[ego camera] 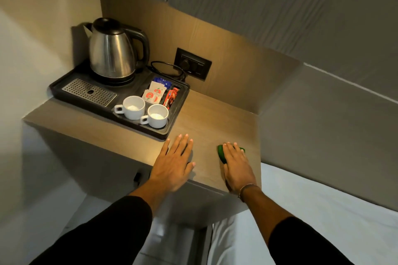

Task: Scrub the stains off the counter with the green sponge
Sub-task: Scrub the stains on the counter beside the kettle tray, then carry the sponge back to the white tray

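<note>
Scrubbing step, viewed from above. I am pressing my right hand (235, 164) flat on the green sponge (221, 154), fingers spread over its top rather than curled around it; the sponge is lying on the wooden table (206, 114) near the front right corner, and only its left and far edges are showing past my fingers. I am resting my left hand (174, 161) open, palm down, on the bare table just beside the near corner of the black tray (172, 129), holding nothing. The tray is carrying a steel kettle (112, 51), two white cups (142, 112) and sachets (156, 94). No stain is plainly visible on the lit surface, so how much is left to clean cannot be judged. The next move calls for downward pressure with short strokes across the open table, stopping short of the tray and the front edge.
</note>
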A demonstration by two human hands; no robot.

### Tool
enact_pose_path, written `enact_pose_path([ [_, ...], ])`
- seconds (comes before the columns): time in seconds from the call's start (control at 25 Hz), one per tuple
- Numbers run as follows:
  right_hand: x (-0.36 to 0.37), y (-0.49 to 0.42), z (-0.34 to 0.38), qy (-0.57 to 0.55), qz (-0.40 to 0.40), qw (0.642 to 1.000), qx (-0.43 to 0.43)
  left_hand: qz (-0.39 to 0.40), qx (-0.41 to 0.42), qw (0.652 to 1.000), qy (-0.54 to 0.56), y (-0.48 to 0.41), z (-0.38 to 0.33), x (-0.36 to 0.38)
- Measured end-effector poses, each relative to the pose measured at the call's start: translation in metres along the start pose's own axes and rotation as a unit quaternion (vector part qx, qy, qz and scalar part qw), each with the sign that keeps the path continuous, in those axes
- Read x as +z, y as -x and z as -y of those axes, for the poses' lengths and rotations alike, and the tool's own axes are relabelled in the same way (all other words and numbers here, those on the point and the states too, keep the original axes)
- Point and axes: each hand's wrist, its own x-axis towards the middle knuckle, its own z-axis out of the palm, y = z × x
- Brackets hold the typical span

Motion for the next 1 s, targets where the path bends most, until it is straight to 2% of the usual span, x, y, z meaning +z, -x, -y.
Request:
enact_pose_path([
  [0.12,0.005,0.035,0.026,0.047,-0.034,0.997,-0.047,-0.027,-0.032,0.999,-0.001,0.054,-0.005,-0.009],
  [0.32,0.013,0.124,0.084,0.048,-0.049,0.989,-0.129,-0.04,-0.124,0.991,-0.023,0.184,-0.019,-0.007],
  [0.6,0.063,0.269,0.182,0.027,-0.027,0.965,-0.258,-0.039,-0.272,0.961,-0.025,0.407,-0.032,0.024],
  [0.84,0.105,0.387,0.295,0.014,0.031,0.925,-0.378,-0.039,-0.421,0.906,-0.01,0.597,-0.031,0.05],
  [1.0,0.134,0.474,0.383,0.009,0.078,0.877,-0.473,-0.04,-0.521,0.853,-0.014,0.723,-0.031,0.069],
])
